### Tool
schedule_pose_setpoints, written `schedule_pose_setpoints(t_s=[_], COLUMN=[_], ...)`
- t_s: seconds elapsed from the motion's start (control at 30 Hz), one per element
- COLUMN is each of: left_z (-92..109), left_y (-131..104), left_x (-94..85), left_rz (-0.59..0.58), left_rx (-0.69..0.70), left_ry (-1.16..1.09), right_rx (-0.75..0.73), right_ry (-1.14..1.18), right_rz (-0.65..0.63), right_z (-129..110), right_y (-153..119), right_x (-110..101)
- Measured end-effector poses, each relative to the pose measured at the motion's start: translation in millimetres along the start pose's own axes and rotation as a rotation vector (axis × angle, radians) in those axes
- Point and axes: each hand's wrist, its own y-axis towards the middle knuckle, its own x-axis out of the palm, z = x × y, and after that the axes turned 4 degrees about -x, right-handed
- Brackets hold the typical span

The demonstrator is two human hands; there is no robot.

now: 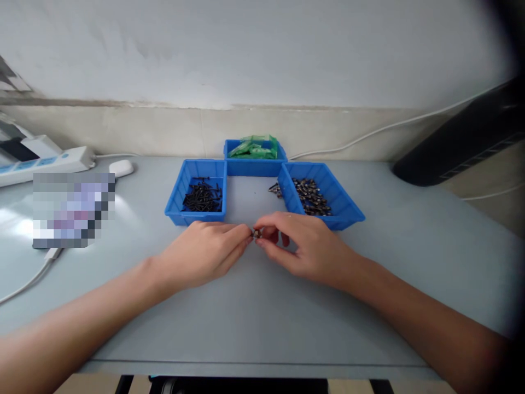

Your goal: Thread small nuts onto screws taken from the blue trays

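My left hand (209, 249) is pinched closed near the middle of the table, just in front of the left blue bin (174, 198). Its fingertips meet a small dark metal piece (257, 233). From the other side, the thumb and forefinger of my right hand (307, 246) grip the same piece. Black screws (203, 197) fill part of the left bin. Shiny metal parts (311, 197) lie in the right blue bin (342, 202). A few similar parts (275, 190) rest on the table against that bin's left wall.
A blue bin (256, 167) with green plastic bags (256, 148) stands at the back. On the left are a blurred-out device (74, 210), a white case (121, 168) and a power strip (49, 166). A black cylinder (451, 137) leans at the right.
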Motion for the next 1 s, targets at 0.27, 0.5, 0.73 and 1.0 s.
schedule_pose_setpoints(t_s=[0.27, 0.5, 0.73, 1.0], left_z=[-1.4, -2.7, -0.4, 0.0], left_y=[-1.6, -1.6, -1.6, -0.7], left_x=[3.9, 4.3, 3.2, 3.9], left_rz=[0.121, 0.12, 0.092, 0.062], left_rx=[-0.029, 0.014, 0.013, 0.007], left_ry=[-0.04, -0.046, -0.069, -0.093], right_rx=[0.04, 0.079, 0.061, 0.058], right_ry=[-0.008, 0.055, 0.074, 0.059], right_rz=[-0.021, -0.052, -0.055, -0.062], right_z=[0.9, -0.4, -0.9, -1.6], right_y=[0.3, 1.1, 0.5, 1.0], right_x=[0.3, -0.5, -1.5, -1.6])
